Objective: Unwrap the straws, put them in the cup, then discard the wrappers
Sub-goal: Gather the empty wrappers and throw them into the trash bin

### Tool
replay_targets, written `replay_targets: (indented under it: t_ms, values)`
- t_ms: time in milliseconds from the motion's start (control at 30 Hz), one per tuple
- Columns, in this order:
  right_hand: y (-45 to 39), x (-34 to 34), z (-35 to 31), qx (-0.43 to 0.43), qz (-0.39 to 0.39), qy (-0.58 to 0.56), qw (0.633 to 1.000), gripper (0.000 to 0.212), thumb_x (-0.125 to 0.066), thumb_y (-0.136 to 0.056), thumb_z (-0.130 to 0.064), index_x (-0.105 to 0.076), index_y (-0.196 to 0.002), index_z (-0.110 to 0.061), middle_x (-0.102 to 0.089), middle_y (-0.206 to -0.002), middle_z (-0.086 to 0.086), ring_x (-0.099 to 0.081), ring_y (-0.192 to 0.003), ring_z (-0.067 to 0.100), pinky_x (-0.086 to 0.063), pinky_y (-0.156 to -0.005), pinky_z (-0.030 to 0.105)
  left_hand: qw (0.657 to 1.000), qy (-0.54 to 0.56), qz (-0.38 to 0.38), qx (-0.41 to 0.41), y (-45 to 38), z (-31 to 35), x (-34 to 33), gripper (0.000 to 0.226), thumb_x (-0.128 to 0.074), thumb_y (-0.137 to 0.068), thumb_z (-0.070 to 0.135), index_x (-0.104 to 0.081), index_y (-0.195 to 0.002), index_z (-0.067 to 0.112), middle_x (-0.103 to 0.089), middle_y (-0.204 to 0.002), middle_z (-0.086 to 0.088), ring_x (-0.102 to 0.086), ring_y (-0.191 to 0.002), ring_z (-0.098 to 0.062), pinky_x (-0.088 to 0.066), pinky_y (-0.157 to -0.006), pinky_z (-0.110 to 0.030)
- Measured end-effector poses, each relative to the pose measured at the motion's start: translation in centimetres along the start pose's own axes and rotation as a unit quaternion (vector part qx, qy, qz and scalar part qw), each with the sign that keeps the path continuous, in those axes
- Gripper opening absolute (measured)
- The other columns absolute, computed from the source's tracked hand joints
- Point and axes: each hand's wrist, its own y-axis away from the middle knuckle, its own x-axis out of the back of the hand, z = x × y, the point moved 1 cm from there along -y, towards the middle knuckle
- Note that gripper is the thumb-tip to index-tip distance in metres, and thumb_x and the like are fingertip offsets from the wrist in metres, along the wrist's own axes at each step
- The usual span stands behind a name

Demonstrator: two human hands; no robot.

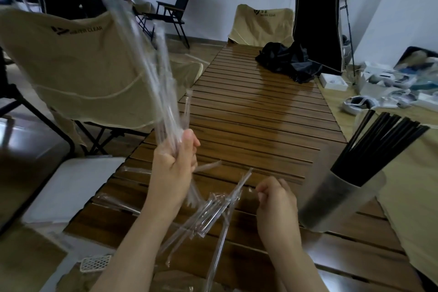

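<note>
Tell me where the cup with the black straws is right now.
In the head view, the cup stands on the wooden slatted table at the right, just right of the right hand, black straws sticking out.

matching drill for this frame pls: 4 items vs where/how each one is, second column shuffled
Items:
1. black straws
2. bundle of clear plastic wrappers
3. loose clear wrappers
4. crumpled black fabric bag

States:
A. lying on the wooden slatted table between the hands
B. at the table's far end
C. standing in the frosted translucent cup
D. raised, gripped by the left hand

Pairs: 1-C, 2-D, 3-A, 4-B
</note>
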Motion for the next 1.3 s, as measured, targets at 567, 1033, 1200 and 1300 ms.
replay_targets:
  t_ms: [567,1033,1200,1300]
  values:
    - [0.9,-3.2,-1.7,-0.015,-0.059,0.046,0.997,0.025,-0.068,-0.086,-0.026,-0.056,-0.108,-0.022,-0.051,-0.125,-0.002,-0.059,-0.1,0.012,-0.054,-0.08,0.026,0.916,-0.377,-0.062,0.123,1.2,-5.9,-0.2,0.018,-0.048,-0.099,0.032,-0.058,-0.109,0.021,-0.058,-0.091,0.006,-0.055,-0.072,0.001,-0.039,-0.051,-0.012]
    - [0.3,-1.4,-1.2,-0.061,-0.067,-0.061,0.994,0.024,-0.051,-0.093,-0.007,-0.043,-0.109,-0.022,-0.056,-0.084,-0.005,-0.057,-0.072,0.009,-0.049,-0.06,0.021,0.905,-0.42,-0.065,0.029,2.4,-7.5,-1.1,0.016,-0.056,-0.094,0.023,-0.045,-0.106,0.025,-0.054,-0.097,0.009,-0.054,-0.088,-0.004,-0.047,-0.071,-0.02]
    - [0.9,-1.8,-2.2,-0.042,-0.097,-0.022,0.994,0.02,-0.05,-0.095,-0.033,-0.043,-0.113,-0.025,-0.059,-0.088,-0.008,-0.059,-0.071,0.003,-0.051,-0.058,0.019,0.933,-0.352,0.003,0.077,1.6,-7.8,-1.0,0.016,-0.045,-0.099,0.028,-0.058,-0.107,0.022,-0.054,-0.096,0.006,-0.056,-0.076,-0.005,-0.039,-0.054,-0.014]
    - [1.5,-2.5,-3.0,0.001,-0.114,0.112,0.987,0.045,-0.058,-0.085,-0.056,-0.042,-0.114,-0.026,-0.06,-0.1,-0.01,-0.058,-0.079,0.004,-0.037,-0.057,0.017,0.94,-0.331,0.024,0.082,1.6,-7.8,-0.8,0.014,-0.044,-0.099,0.027,-0.058,-0.1,0.026,-0.054,-0.094,0.008,-0.055,-0.071,-0.004,-0.038,-0.053,-0.014]
